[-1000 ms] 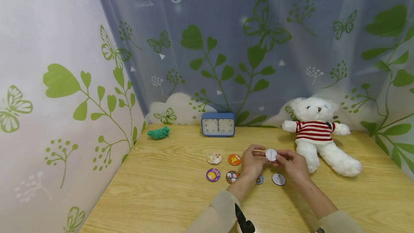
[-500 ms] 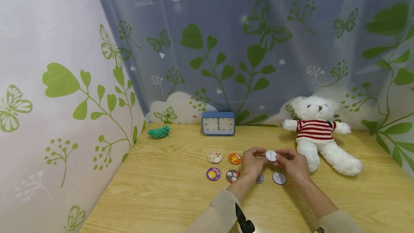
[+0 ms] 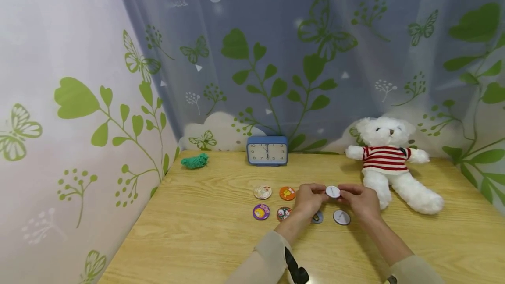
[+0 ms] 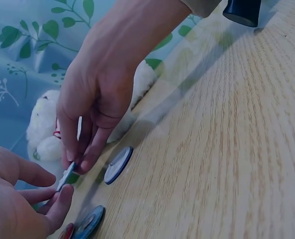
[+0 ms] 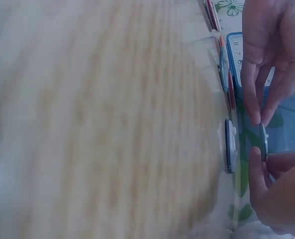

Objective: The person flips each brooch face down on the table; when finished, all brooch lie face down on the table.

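Observation:
Between both hands is a round button badge [image 3: 333, 192], its white pin-backed side facing the head camera. My left hand [image 3: 309, 199] pinches its left edge with thumb and fingertips. The opposite edge is pinched by my right hand [image 3: 360, 203]. In the left wrist view the badge [image 4: 66, 176] appears nearly edge-on, above the tabletop. Another badge [image 3: 341, 218] lies pin side up just below the hands. A blue-grey badge [image 3: 317, 217] is partly hidden by the left wrist, and a dark patterned one [image 3: 283, 214] sits left of that.
Further left lie an orange badge [image 3: 287, 193], a pale one [image 3: 262, 192] and a purple one [image 3: 261, 211]. A blue clock [image 3: 267, 151] and a green knotted bundle [image 3: 195, 161] stand along the back. A white teddy bear [image 3: 385, 160] in a striped shirt sits right of the hands.
The held badge has tipped flatter and sunk slightly. My right thumb has slid from its white back to its edge. The badges on the table stay put.

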`<state>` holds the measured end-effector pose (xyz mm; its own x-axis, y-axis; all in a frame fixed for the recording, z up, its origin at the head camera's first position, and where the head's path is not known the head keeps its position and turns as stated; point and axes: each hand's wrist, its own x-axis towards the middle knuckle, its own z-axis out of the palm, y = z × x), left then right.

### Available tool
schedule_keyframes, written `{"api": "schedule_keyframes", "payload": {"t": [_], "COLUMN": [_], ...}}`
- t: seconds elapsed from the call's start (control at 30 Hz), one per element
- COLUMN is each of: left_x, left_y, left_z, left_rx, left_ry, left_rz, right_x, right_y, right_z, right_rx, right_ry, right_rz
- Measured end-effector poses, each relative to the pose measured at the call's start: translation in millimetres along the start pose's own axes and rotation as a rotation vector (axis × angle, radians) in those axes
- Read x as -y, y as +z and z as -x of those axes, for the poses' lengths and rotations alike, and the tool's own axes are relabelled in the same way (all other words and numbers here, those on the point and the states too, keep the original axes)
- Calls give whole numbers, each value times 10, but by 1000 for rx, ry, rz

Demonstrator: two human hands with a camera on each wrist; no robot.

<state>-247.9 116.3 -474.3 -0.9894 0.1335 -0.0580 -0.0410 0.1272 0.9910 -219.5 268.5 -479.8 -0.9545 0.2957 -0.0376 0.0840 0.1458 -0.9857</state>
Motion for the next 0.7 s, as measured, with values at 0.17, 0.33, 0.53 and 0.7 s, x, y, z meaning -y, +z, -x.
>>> {"api": "schedule_keyframes", "payload": {"t": [0.17, 0.33, 0.53, 0.7], "left_x": [9, 23, 17, 17], "left_y": [14, 8, -8, -11], "left_z": [13, 26, 50, 58], "left_rx": [13, 16, 25, 34], "left_ry": [-28, -41, -54, -57], "left_rz": [9, -13, -52, -64], "right_x": [12, 43, 69, 76], "right_y": [-41, -55, -57, -47], "right_z": [12, 22, 33, 46], "right_rx": [31, 69, 102, 114], "right_ry": [34, 59, 70, 72], "right_rz": [29, 23, 64, 79]}}
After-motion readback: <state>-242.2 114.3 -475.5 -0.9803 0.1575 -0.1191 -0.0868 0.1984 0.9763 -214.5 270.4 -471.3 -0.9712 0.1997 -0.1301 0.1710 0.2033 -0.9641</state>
